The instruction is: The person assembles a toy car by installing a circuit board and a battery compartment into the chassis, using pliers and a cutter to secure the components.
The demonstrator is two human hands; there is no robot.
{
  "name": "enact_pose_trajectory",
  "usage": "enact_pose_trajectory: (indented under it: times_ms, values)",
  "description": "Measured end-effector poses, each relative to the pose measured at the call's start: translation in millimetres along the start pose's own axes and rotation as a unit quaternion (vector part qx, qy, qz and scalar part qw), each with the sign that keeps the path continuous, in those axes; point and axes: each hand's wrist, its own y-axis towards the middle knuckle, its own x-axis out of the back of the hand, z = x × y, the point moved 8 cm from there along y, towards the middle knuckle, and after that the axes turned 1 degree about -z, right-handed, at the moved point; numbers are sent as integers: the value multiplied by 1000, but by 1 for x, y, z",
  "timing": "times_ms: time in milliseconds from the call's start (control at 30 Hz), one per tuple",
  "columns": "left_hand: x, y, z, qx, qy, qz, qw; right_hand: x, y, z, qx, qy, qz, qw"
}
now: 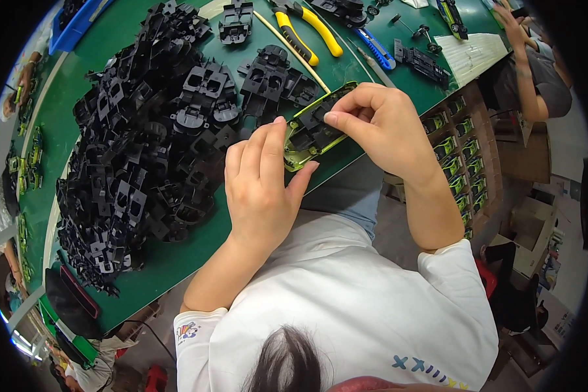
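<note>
Between left fingers point(272, 151) and right fingers point(348, 123): green-and-black shell point(315, 135).

The green tabletop point(170, 261), left hand point(258, 183) and right hand point(392, 130) are brightly lit. White glare point(23, 343) is caught at near left; outer edges are bent and softened within a black, rounded rim.
</note>
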Motion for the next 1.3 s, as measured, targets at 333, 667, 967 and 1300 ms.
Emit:
enact_pose_trajectory:
  times_ms: [333,667,967,1300]
  values:
    - [-2,-1,-1,-4,2,15,1000,8,0,-17,-59,211,3,976]
    - [-8,-7,-16,-51,-81,35,995,27,-8,-48,-59,338,-72,936]
    - [-20,-10,-26,-68,-173,97,978,26,-31,-81,-63,425,-117,895]
    - [-63,2,-56,-82,-188,178,963,23,-50,-93,16,458,-335,823]
